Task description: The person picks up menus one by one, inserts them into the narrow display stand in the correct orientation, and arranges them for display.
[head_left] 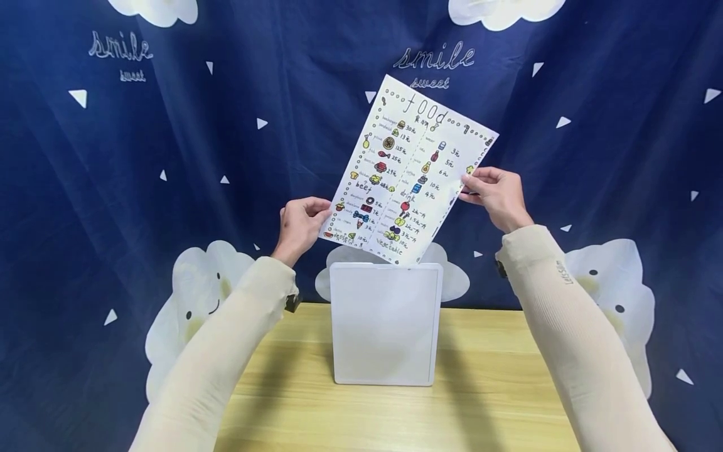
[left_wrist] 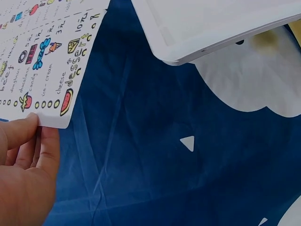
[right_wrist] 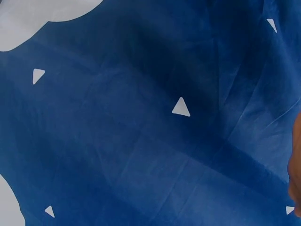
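Observation:
A hand-drawn "food" sheet (head_left: 408, 169) with coloured pictures and prices is held up in the air, tilted to the right. My left hand (head_left: 301, 225) pinches its lower left corner, and that corner (left_wrist: 54, 101) shows in the left wrist view beside my fingers (left_wrist: 28, 141). My right hand (head_left: 495, 193) pinches the sheet's right edge. Below the sheet a white board (head_left: 386, 329) stands upright on the wooden table (head_left: 486, 389); its rim (left_wrist: 207, 40) also appears in the left wrist view. The right wrist view shows only the curtain and a sliver of my hand.
A dark blue curtain (head_left: 169, 188) with white clouds, triangles and "smile sweet" lettering hangs behind the table. The same curtain (right_wrist: 150, 122) fills the right wrist view. Both forearms wear cream sleeves (head_left: 570, 333).

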